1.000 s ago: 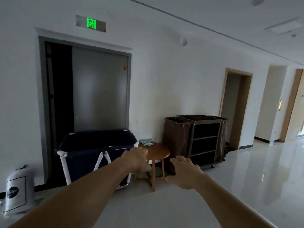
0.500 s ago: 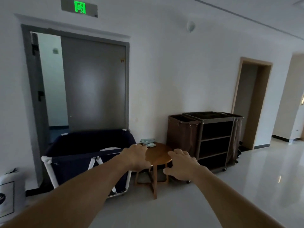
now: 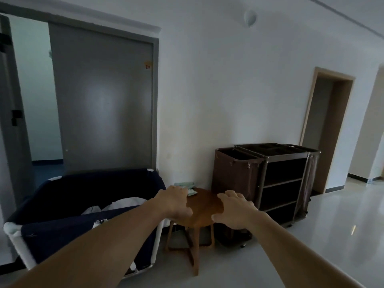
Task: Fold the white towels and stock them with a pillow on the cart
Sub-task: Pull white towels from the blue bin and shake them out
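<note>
Closer now, two empty hands point(image 3: 205, 206) face one cart point(image 3: 284, 181)

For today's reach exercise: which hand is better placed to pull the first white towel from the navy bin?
Probably the left hand: it hovers next to the navy bin where the white towels lie, while the right hand is beyond the round table.

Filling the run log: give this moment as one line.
phase: approach | left hand: empty | right hand: empty | white towels: in navy laundry bin | brown shelved cart: unstocked
</note>
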Motion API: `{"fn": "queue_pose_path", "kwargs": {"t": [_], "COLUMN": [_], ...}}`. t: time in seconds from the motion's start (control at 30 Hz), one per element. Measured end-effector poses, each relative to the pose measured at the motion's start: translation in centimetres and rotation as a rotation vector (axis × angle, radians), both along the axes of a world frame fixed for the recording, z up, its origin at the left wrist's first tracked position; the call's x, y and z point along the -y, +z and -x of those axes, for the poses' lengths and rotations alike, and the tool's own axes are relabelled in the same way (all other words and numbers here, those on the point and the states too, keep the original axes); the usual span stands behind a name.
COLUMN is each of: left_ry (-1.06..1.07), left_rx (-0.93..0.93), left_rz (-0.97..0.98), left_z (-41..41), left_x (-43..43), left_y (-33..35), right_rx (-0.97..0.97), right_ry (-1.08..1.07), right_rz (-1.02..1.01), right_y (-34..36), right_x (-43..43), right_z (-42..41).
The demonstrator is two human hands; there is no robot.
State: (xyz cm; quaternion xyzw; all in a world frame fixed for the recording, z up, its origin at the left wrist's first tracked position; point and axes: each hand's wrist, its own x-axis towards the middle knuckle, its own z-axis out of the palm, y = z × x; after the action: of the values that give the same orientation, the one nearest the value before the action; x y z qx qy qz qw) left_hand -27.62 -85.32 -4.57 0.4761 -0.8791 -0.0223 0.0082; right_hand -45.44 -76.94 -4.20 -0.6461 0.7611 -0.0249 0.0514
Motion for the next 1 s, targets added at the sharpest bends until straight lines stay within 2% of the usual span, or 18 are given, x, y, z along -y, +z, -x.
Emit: {"fn": "queue_pose_path", "kwargs": {"t": [0.43, 0.73, 1.0], "left_ry": [-0.028, 0.123, 0.169], "left_rx": [-0.007, -0.049, -0.051], "left_rz": [-0.036, -0.116, -0.189], "left_z": [8.0, 15.1, 18.3], "left_x": [23.6, 38.3, 49.4], "left_y": [-3.1, -5.4, -9.4], "right_rx": [0.029, 0.060, 0.066], "right_ry": [0.016, 0.087, 0.127], "right_rz": [-0.025, -0.066, -0.150], "right_y": [-3.3, -5.8, -9.6], "right_x": [24.5, 40.8, 52.6], "right_z": [7.1, 15.7, 18.9]}}
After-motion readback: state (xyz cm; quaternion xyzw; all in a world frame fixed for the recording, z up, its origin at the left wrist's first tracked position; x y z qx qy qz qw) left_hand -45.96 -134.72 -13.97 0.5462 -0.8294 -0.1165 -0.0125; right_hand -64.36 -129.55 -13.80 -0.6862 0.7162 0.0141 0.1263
